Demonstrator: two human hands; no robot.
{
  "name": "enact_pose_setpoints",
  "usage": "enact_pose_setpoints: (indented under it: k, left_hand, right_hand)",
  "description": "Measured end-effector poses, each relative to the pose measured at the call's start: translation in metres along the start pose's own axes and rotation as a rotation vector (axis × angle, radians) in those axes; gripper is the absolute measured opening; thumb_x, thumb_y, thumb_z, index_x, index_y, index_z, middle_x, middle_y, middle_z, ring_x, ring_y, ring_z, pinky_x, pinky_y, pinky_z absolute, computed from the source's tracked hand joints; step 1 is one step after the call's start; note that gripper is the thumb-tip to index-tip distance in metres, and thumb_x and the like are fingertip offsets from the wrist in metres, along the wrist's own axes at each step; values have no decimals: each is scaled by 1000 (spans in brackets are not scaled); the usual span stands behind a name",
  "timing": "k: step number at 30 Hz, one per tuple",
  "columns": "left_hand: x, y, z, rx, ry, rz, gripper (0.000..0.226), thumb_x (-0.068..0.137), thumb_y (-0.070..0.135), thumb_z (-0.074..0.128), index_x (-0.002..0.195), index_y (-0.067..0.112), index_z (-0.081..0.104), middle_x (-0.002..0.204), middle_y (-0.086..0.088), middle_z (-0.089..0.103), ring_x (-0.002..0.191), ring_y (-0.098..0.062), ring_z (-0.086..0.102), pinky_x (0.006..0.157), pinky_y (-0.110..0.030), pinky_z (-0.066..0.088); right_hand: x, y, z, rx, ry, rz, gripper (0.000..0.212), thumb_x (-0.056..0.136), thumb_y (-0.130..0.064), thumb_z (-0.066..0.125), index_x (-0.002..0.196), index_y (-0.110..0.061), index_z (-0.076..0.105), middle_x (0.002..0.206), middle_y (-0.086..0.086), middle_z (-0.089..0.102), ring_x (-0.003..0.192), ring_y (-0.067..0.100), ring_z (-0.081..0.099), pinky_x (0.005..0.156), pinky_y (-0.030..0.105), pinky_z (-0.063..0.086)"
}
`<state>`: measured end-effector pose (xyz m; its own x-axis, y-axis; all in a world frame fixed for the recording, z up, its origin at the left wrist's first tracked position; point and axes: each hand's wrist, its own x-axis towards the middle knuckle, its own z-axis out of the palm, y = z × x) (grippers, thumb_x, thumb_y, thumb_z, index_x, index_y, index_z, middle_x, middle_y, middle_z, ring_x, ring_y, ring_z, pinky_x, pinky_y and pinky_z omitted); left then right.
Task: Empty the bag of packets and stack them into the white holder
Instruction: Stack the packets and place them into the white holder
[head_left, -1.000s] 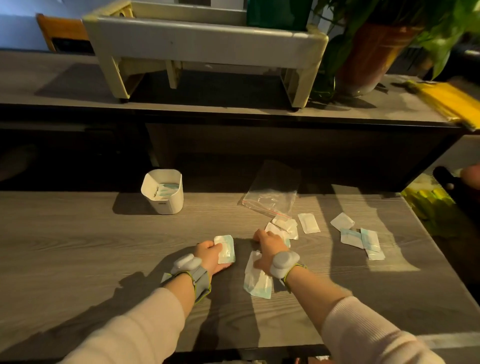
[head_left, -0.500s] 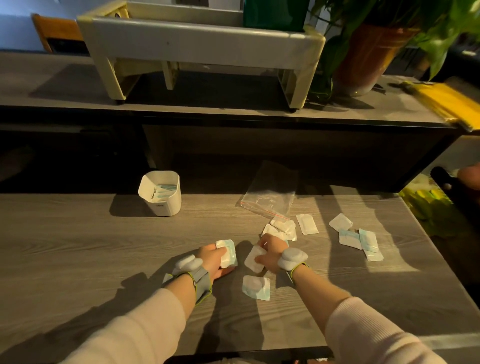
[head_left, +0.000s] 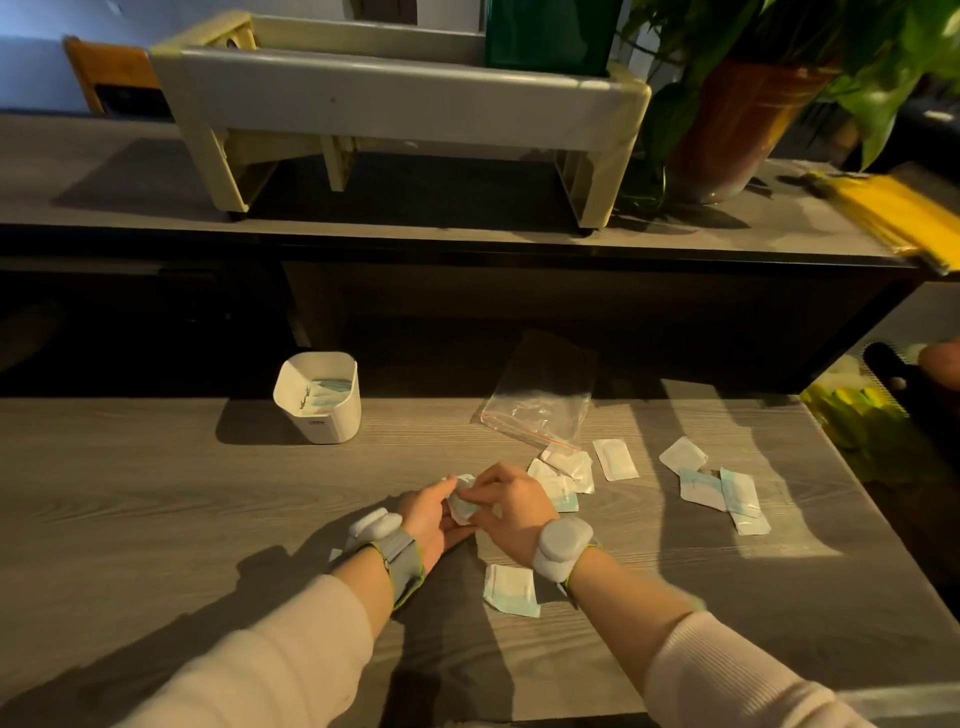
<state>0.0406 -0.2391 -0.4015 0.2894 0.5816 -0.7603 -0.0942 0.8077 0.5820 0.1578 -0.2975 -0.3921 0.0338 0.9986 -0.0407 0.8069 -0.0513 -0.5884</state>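
Currently, left hand (head_left: 431, 517) and right hand (head_left: 511, 506) jointly pinch flat white-and-teal packets (head_left: 460, 506). By appearance, the clear plastic zip bag (head_left: 540, 400) is empty and the white rounded holder (head_left: 332, 421) part-filled; loose packets (head_left: 722, 486) lie near the right edge of the grey counter (head_left: 156, 493).

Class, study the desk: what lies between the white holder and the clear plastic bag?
Nothing: the head view shows only bare tabletop between the white holder and the clear plastic bag.
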Motion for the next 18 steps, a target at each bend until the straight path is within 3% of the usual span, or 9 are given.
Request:
enact_pose_setpoints:
  k: [4,5,7,9,12,18]
  left_hand:
    - [3,-3,-5,79,45,74,31,98,6,42,126,-5,53,88,-15,61,72,-26,58,41,-22,49]
    - [3,-4,-6,73,53,82,31,98,4,42,126,-5,52,90,-16,62,72,-26,58,42,-23,51]
    - [3,-4,-9,55,55,83,29,98,4,41,124,0,53,98,-17,62,76,-26,59,58,-32,54]
    - [2,-3,-11,60,42,76,27,98,5,41,121,5,55,98,-14,64,90,-30,60,71,-38,51]
    - [2,-1,-14,63,40,79,25,97,8,44,119,3,57,100,-16,66,99,-34,60,73,-42,52]
    - [6,-6,-18,63,38,92,30,96,9,49,124,3,54,120,-22,61,102,-37,64,74,-41,55]
  right_hand:
    - [-5,1,-6,35,-92,-21,46,74,-39,77,115,-20,68,114,3,64,110,17,51,95,22,36]
    - [-6,4,-6,58,-87,23,47,73,-40,78,114,-21,67,113,0,64,109,16,52,94,24,39]
    - [-8,13,-5,69,-94,122,44,70,-39,80,107,-21,65,106,-2,63,100,17,55,84,23,43]
    - [-13,20,-8,46,-218,233,45,64,-39,83,100,-21,63,96,-5,60,87,15,56,74,23,46]
    - [-24,26,-8,-39,-442,360,56,58,-38,87,104,-21,59,92,-7,57,85,16,57,78,30,52]
    - [-36,34,5,-79,-413,404,40,65,-26,77,100,-23,57,87,-6,60,84,18,60,74,31,52]
